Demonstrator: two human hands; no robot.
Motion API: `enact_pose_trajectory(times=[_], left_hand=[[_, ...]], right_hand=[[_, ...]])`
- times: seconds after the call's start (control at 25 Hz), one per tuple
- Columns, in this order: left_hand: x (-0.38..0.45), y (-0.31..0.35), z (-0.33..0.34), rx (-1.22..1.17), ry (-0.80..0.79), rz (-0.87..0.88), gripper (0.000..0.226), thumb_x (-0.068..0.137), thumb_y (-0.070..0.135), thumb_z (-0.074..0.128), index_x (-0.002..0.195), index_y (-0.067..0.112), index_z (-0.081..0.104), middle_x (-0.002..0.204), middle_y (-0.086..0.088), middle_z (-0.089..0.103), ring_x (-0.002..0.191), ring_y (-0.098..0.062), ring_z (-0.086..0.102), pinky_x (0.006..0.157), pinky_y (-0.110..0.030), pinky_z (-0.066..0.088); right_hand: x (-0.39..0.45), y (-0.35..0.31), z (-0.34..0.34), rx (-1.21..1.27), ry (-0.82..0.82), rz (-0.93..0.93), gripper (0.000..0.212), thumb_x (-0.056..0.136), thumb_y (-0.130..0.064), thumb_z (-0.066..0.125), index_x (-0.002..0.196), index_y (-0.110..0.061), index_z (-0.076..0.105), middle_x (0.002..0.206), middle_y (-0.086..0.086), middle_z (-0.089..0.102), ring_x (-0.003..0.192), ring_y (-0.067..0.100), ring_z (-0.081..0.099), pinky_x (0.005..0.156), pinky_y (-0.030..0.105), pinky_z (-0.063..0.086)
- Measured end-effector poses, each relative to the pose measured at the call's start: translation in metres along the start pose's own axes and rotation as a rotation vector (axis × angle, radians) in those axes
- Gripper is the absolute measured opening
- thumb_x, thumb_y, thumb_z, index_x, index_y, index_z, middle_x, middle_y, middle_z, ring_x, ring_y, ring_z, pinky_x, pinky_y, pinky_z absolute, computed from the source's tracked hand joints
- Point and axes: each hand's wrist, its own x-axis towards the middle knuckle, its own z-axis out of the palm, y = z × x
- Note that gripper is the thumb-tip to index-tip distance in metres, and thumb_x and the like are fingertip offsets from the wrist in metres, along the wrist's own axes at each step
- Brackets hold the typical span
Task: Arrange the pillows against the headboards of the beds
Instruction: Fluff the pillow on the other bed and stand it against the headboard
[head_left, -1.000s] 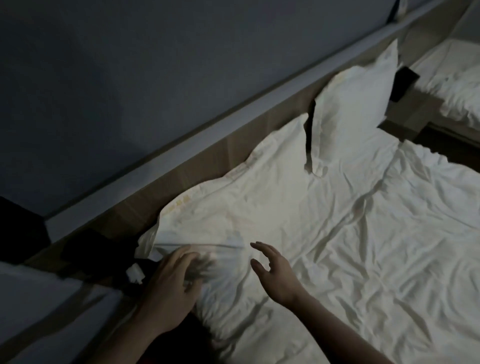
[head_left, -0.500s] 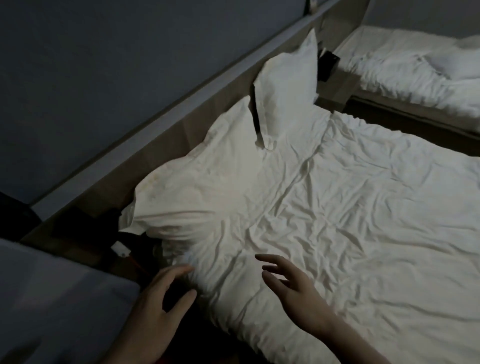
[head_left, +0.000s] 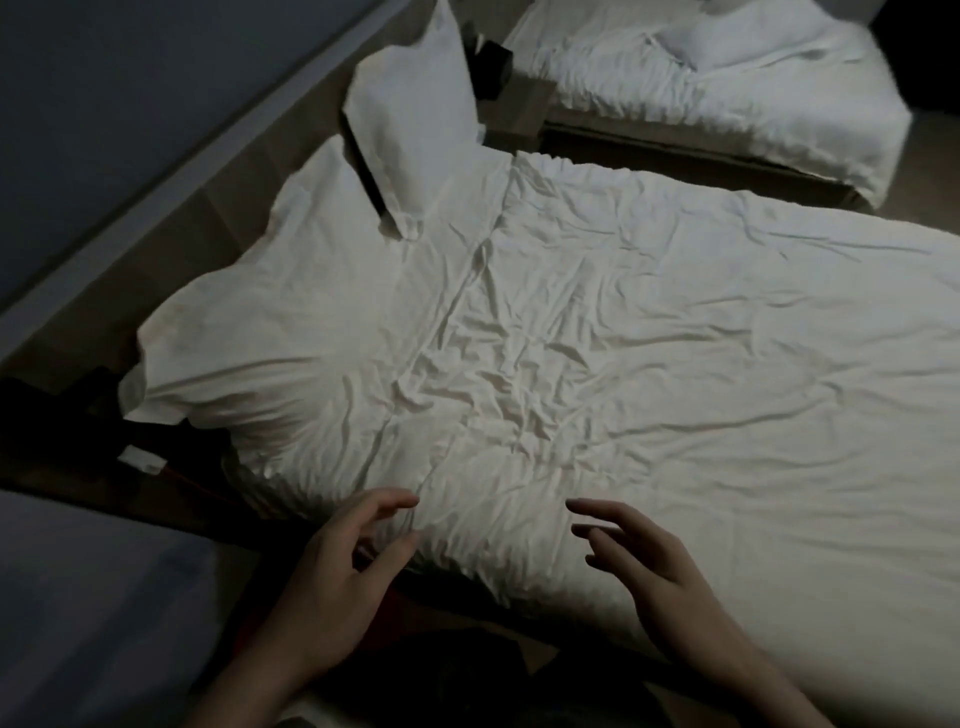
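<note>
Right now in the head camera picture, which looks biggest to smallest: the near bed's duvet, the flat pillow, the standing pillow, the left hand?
1. Duvet, by far the largest.
2. Flat pillow.
3. Standing pillow, though it is farther away, so it may really match the flat one.
4. Left hand.

Bare forearms, no sleeves visible

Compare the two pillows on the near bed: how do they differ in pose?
The near pillow lies low, slumped toward the headboard; the far pillow stands upright on its edge. The near one looks larger in view and yellowed at its edge. Both are white and wrinkled.
</note>
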Motion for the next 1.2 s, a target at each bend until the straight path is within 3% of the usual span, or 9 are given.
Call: enact_pose_trajectory(times=[0.08,0.24,0.36,0.56,0.84,0.96,1.04,1.12,1.2], left_hand=[[-0.001,0.017,0.027,-0.002,-0.057,0.005,0.031,0.088,0.033,0.072,0.114,0.048,0.067,0.122,0.023,0.067,0.117,0.002,0.063,0.096,-0.016,0.05],[-0.013,0.046,0.11,-0.034,-0.143,-0.009,0.028,0.09,0.029,0.073,0.114,0.043,0.068,0.123,0.019,0.068,0.12,0.001,0.062,0.099,-0.026,0.049],[-0.033,0.065,0.183,-0.057,-0.142,-0.02,0.031,0.094,0.015,0.073,0.113,0.039,0.07,0.12,0.018,0.069,0.119,0.0,0.063,0.099,-0.025,0.05],[-0.08,0.107,0.326,-0.115,-0.1,-0.123,0.033,0.095,0.015,0.072,0.113,0.043,0.07,0.115,0.015,0.073,0.118,-0.003,0.065,0.1,-0.028,0.053],[-0.094,0.152,0.411,-0.035,-0.176,-0.083,0.04,0.093,0.01,0.073,0.111,0.045,0.069,0.116,0.016,0.073,0.115,-0.004,0.067,0.096,-0.023,0.053],[-0.069,0.155,0.444,-0.018,-0.254,-0.025,0.03,0.088,0.032,0.074,0.113,0.045,0.067,0.118,0.017,0.07,0.116,-0.005,0.067,0.096,-0.024,0.055],[-0.061,0.162,0.469,0.004,-0.271,-0.01,0.033,0.082,0.047,0.067,0.114,0.041,0.067,0.121,0.016,0.068,0.117,-0.006,0.065,0.098,-0.033,0.055],[-0.063,0.183,0.497,-0.037,-0.296,0.015,0.034,0.083,0.048,0.064,0.114,0.036,0.068,0.123,0.016,0.067,0.118,-0.006,0.064,0.1,-0.036,0.054],[-0.069,0.205,0.528,-0.036,-0.322,0.038,0.029,0.088,0.041,0.065,0.116,0.035,0.067,0.124,0.016,0.066,0.12,-0.006,0.063,0.1,-0.034,0.052]], right_hand=[[-0.025,0.018,-0.022,0.048,0.03,0.024,0.03,0.093,-0.04,0.06,0.12,-0.041,0.074,0.123,-0.009,0.076,0.125,0.006,0.066,0.111,0.051,0.05],[-0.07,0.062,-0.086,0.13,0.084,0.069,0.03,0.09,-0.036,0.062,0.116,-0.04,0.076,0.121,-0.008,0.077,0.122,0.005,0.068,0.111,0.051,0.051],[-0.093,0.098,-0.145,0.135,0.11,0.104,0.028,0.091,-0.034,0.062,0.114,-0.04,0.077,0.119,-0.008,0.078,0.12,0.005,0.069,0.109,0.051,0.052],[-0.117,0.147,-0.281,0.125,0.066,0.14,0.031,0.087,-0.039,0.063,0.114,-0.037,0.077,0.115,-0.002,0.078,0.114,0.012,0.072,0.106,0.052,0.054],[-0.154,0.159,-0.38,0.215,0.094,0.079,0.035,0.089,-0.033,0.061,0.118,-0.022,0.076,0.119,-0.005,0.076,0.117,0.011,0.07,0.095,0.027,0.059],[-0.162,0.184,-0.39,0.26,0.152,0.089,0.033,0.086,-0.034,0.063,0.114,-0.026,0.079,0.119,-0.003,0.077,0.118,0.012,0.07,0.092,0.024,0.059],[-0.183,0.207,-0.402,0.316,0.195,0.121,0.034,0.084,-0.042,0.069,0.113,-0.029,0.08,0.115,0.002,0.078,0.116,0.013,0.071,0.089,0.022,0.059],[-0.206,0.221,-0.422,0.34,0.249,0.13,0.059,0.068,-0.07,0.08,0.112,-0.032,0.08,0.113,0.002,0.079,0.115,0.013,0.072,0.089,0.022,0.059],[-0.224,0.235,-0.447,0.337,0.305,0.146,0.082,0.047,-0.086,0.081,0.112,-0.036,0.079,0.114,-0.001,0.079,0.115,0.012,0.072,0.091,0.024,0.06]])
